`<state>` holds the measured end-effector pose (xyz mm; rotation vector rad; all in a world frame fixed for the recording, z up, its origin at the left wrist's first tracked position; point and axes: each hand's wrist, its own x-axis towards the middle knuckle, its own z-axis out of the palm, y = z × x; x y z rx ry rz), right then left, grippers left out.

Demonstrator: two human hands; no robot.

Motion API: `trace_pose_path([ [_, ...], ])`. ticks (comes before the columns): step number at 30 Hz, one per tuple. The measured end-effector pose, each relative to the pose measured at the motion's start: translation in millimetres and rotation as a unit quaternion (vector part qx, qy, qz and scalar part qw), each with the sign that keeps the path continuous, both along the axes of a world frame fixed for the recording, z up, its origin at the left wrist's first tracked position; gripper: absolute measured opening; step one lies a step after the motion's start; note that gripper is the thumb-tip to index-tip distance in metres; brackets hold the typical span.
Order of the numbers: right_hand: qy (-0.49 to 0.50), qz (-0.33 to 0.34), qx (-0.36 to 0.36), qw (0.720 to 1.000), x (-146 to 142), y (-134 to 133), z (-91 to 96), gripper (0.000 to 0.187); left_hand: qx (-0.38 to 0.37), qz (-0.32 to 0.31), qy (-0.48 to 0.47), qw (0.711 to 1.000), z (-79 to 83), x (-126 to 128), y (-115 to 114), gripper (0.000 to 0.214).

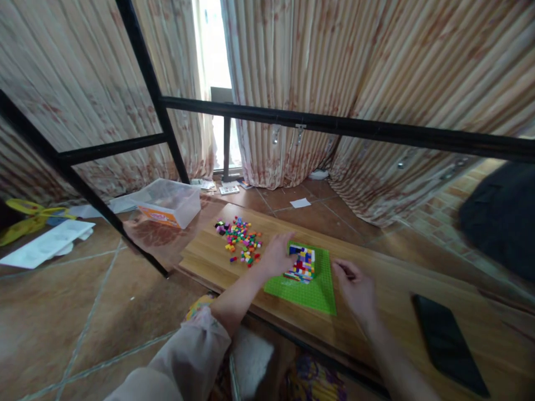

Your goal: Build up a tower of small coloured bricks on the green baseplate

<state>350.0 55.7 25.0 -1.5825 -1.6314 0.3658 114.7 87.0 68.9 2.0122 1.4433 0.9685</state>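
My left hand (277,256) lies at the left side of a many-coloured toy brick build (304,264). Its fingers are apart, and the fingertips seem to touch the build's left edge. The build sits on a green baseplate (321,301) on a wooden bench. Beyond the plate's right edge, my right hand (357,289) is held with curled fingers, thumb and forefinger together. Whatever may be between them is too small to make out. Loose small bricks (242,236) in many colours are strewn to the left of the plate.
A black phone-like slab (449,342) lies on the bench (388,273) at the right. Past its left end, a clear plastic box (171,203) with an orange label stands on the tiled floor. A black metal frame (267,114) crosses in front of the curtains (292,55).
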Motion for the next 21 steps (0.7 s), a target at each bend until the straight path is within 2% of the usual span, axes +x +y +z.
trace_pose_path([
  [2,0.018,0.063,-0.008,0.998,-19,17,18.0,0.04,-0.044,-0.036,-0.026,0.998,-0.3,9,11,0.064],
  [4,-0.01,0.119,-0.019,0.993,-35,31,33.0,0.038,-0.077,-0.057,-0.052,0.994,-4.3,15,18,0.064],
  [8,-0.081,0.194,-0.025,0.977,-51,46,47.3,0.029,-0.101,-0.066,-0.093,0.988,-12.6,19,22,0.055],
  [15,-0.158,0.25,0.009,0.955,-51,48,50.8,0.027,-0.075,-0.051,-0.144,0.985,-12.4,23,18,0.04],
  [21,-0.089,0.23,0.065,0.967,-53,46,35.8,0.022,-0.069,-0.054,-0.146,0.985,-12.8,24,19,0.027],
])
